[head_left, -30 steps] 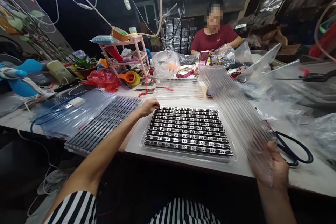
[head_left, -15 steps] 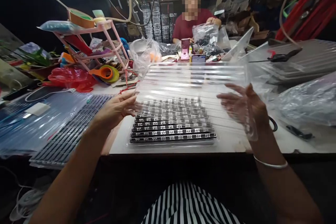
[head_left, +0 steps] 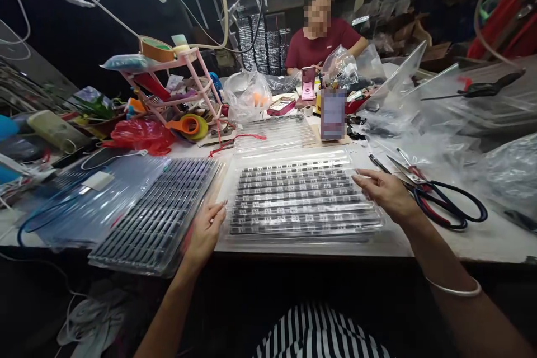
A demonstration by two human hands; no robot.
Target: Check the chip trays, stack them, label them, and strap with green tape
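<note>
A clear ridged plastic tray (head_left: 331,238) lies flat at the table's front edge, over rows of black strips with silvery markings (head_left: 293,207). At its left edge is my left hand (head_left: 206,232), its fingers curled together against the plastic rim. My right hand (head_left: 385,194) grips the right edge, fingertips bent over the rim near the upper corner. Left of my left hand, another clear tray filled with dark strips (head_left: 155,212) sits at an angle. Scissors with dark handles (head_left: 444,201) rest to the right of my right hand.
Behind the tray stand a phone (head_left: 333,114) and a pink phone holder (head_left: 308,86). A pink rack (head_left: 201,81) and red plastic bag (head_left: 140,134) are at the left. Clear plastic sheets (head_left: 453,117) heap up on the right. Across the table sits a person (head_left: 319,39).
The clear tray has come down from a tilted hold onto the strips. Both hands have lowered with it to its sides. My view has shifted, showing the scissors.
</note>
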